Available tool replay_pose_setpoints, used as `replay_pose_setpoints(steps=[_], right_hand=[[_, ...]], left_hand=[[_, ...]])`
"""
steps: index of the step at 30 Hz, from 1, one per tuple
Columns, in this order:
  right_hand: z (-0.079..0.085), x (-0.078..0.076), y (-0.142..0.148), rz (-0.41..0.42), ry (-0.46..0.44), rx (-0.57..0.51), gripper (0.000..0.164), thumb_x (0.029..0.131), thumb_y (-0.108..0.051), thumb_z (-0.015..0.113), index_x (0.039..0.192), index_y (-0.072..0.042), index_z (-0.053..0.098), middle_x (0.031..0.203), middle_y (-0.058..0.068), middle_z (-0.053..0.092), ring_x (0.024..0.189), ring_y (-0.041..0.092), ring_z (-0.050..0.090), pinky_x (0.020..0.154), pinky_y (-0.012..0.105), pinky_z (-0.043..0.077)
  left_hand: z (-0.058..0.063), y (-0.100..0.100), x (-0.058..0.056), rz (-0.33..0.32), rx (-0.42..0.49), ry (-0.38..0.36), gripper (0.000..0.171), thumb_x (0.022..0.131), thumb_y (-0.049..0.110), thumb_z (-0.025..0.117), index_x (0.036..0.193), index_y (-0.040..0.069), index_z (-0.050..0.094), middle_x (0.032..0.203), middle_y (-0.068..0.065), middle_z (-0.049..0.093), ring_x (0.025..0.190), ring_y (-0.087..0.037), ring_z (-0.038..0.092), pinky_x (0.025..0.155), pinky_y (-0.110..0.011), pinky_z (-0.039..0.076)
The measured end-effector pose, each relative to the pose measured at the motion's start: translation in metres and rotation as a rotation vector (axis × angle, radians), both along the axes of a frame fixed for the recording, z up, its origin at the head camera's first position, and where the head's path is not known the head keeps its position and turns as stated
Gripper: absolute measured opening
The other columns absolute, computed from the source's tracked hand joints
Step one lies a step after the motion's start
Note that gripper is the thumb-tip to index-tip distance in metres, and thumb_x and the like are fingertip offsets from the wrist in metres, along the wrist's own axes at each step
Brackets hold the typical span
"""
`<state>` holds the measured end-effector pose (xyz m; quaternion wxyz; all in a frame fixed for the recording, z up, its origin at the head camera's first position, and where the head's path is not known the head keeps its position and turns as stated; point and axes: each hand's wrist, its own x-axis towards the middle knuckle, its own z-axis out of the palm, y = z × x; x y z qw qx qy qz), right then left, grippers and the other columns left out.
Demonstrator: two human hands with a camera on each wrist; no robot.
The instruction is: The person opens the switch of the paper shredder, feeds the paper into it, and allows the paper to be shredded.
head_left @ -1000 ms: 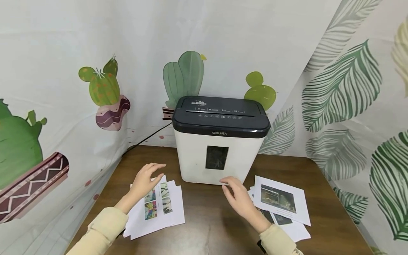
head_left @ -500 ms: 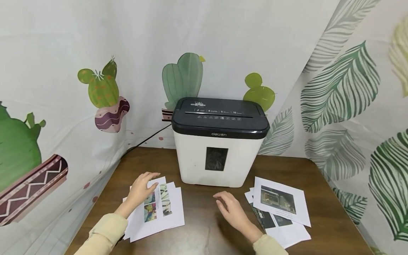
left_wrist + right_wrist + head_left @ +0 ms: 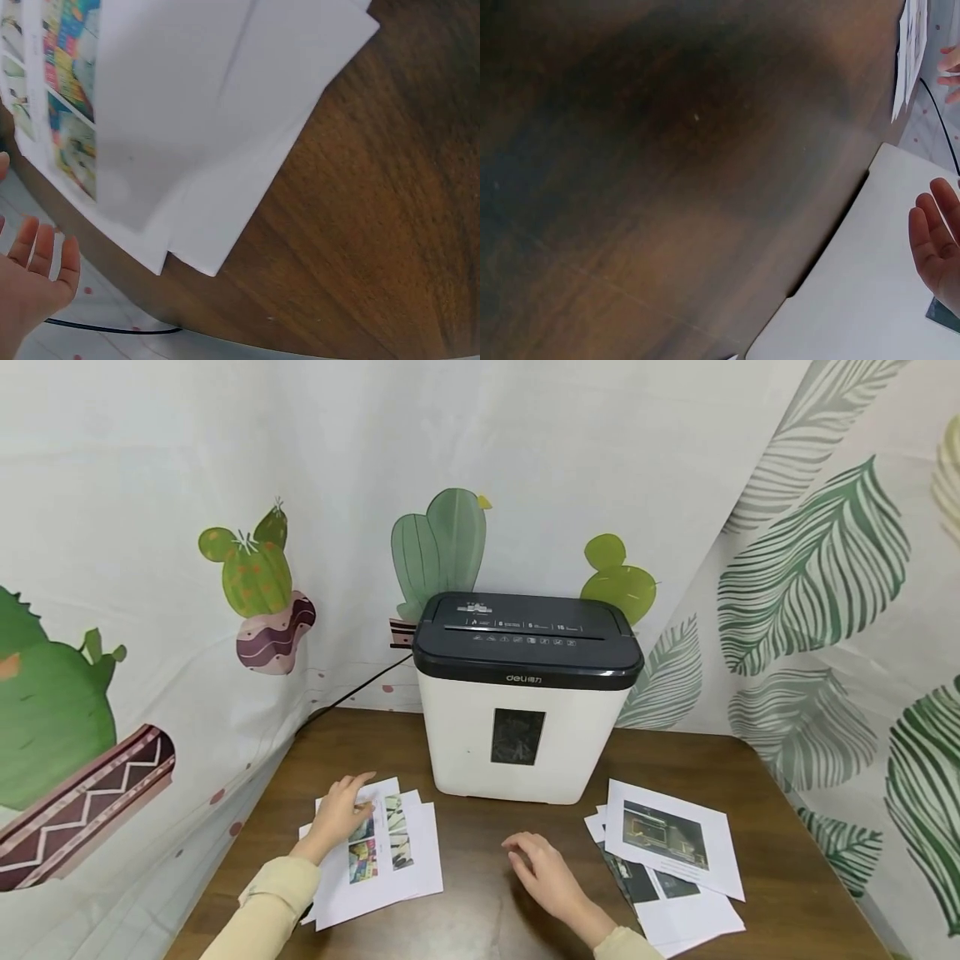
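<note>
My left hand (image 3: 339, 817) is over the left stack of printed paper sheets (image 3: 411, 881), fingers loosely bent and holding nothing. In the left wrist view, that hand (image 3: 37, 277) appears at the lower left, apart from the sheets (image 3: 217, 187). Nearer the middle of the table, my right hand (image 3: 546, 875) hovers with relaxed fingers, between the two stacks. Nothing is in it in the right wrist view, where its palm (image 3: 941, 247) shows in front of the white shredder body (image 3: 855, 277). A paper shredder (image 3: 461, 735) with a dark lid (image 3: 525, 653) stands upright behind both hands.
Another stack of printed sheets (image 3: 723, 860), fanned out, lies on the right of the brown wooden table (image 3: 465, 935). A black cord (image 3: 352, 693) runs left from behind the shredder. Patterned cloth (image 3: 337, 443) hangs behind the table.
My left hand has come down and slightly left over the left stack. The right hand has drawn back from the shredder toward the near side of the table. Shredder and sheets stay in place.
</note>
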<state>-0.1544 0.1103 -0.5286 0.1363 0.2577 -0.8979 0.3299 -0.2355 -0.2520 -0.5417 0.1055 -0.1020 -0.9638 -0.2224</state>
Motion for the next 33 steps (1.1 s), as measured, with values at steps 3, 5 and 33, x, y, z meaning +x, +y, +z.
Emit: replay_pose_setpoints(steps=[3,5,33], right_hand=[[-0.001,0.000,0.000,-0.001,-0.005,0.003,0.012,0.088,-0.003,0.061,0.098,-0.009,0.064,0.095,-0.001,0.066,0.087,0.014,0.060,0.074,0.029,0.050],[-0.002,0.000,0.000,-0.002,-0.008,-0.002,0.012,0.088,-0.003,0.061,0.098,-0.009,0.064,0.095,-0.001,0.066,0.087,0.014,0.060,0.075,0.029,0.051],[-0.001,-0.007,0.006,0.012,-0.001,0.023,0.012,0.086,-0.003,0.063,0.096,-0.010,0.064,0.090,-0.001,0.065,0.085,0.013,0.058,0.074,0.028,0.050]], left_hand=[[-0.003,-0.003,-0.005,0.034,-0.029,-0.018,0.054,0.079,0.015,0.073,0.129,0.005,0.054,0.112,-0.022,0.058,0.100,-0.042,0.053,0.075,-0.057,0.045],[-0.005,-0.005,-0.008,0.048,-0.048,-0.040,0.053,0.080,0.016,0.073,0.129,0.005,0.054,0.115,-0.024,0.056,0.102,-0.044,0.052,0.075,-0.060,0.044],[0.002,-0.008,-0.029,0.067,-0.215,-0.346,0.071,0.069,0.033,0.083,0.127,0.001,0.055,0.125,-0.029,0.048,0.111,-0.048,0.046,0.085,-0.068,0.035]])
